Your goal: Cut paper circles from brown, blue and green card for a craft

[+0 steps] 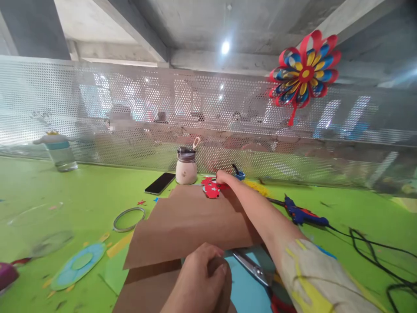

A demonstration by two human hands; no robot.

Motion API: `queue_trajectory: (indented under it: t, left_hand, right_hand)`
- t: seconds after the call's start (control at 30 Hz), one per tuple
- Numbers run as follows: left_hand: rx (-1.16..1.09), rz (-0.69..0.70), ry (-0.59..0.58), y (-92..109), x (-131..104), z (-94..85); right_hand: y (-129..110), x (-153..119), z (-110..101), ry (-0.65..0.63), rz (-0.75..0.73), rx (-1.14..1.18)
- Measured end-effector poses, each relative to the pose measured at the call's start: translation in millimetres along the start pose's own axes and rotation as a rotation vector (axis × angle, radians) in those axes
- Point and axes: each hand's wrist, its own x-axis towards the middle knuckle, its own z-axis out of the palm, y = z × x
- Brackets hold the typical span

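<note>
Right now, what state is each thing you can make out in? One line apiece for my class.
Brown paper: creased, layered
Left hand: fingers curled, grip unclear
Right hand: at the red cut-outs, grip unclear
Scissors: lying down, blades seemingly together
Phone: flat, screen dark
White bottle: upright, lid on
Clear bottle: standing, top on
Glue gun: lying down, power unclear
Metal ring: lying flat
Flower ornament: raised, petals spread

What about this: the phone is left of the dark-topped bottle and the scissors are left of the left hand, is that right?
Not quite: the head view shows the scissors right of the left hand. The phone is left of the dark-topped bottle.
</note>
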Motion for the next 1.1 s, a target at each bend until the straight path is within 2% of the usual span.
queue_trajectory:
  t: [0.2,0.4,0.47,0.57,0.7,0.97,1.1]
  left_hand:
    - [-0.024,0.007,0.017,-3.5,1.1,1.3]
    - [-0.027,0.000,0.021,-4.5,4.1,0.6]
    - [-0.017,-0.019,0.024,-3.1,3.9,-0.3]
    - [-0.004,-0.020,0.045,-1.7,3.5,-1.7]
    - [0.000,0.017,0.038,-1.5,4.4,-3.4]
    - [-0.063,0.037,0.051,-2.9,9.1,-6.9]
    - [-0.179,0.018,0.046,-1.3,10.3,-11.6]
  right_hand:
    - [3.9,-6.8,2.2,0.168,0.037,0.099]
    - [14.6,-20.9,-23.8,0.443,0.091,0.291]
    - [19.4,-27.8,-34.1,0.494,0.103,0.379]
    - [23.5,-44.8,-45.8,0.502,0.100,0.529]
    - [22.6,-87.5,-50.8,0.435,0.036,0.742]
    - [28.4,-217.2,-49.2,0.233,-0.093,1.043]
    - [29.0,-268.2,-44.8,0.171,-0.125,1.091]
